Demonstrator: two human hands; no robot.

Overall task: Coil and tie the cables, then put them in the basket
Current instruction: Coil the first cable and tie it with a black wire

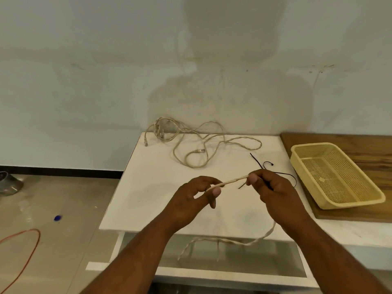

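My left hand (198, 193) and my right hand (273, 187) each pinch one stretch of a beige cable (234, 179) held taut between them above the white table (148, 187). The rest of this cable hangs down past the table's front edge in a loose loop (237, 241). A tangle of beige network cables (191, 143) lies at the table's far edge by the wall. Black cable ties (263, 164) lie just beyond my right hand. The yellow mesh basket (305, 164) stands empty to the right on a wooden board.
The wooden board (360, 145) under the basket covers the table's right side. On the floor to the left lie an orange cord (31, 249), a small blue object (57, 218) and a grey metal item (9, 183).
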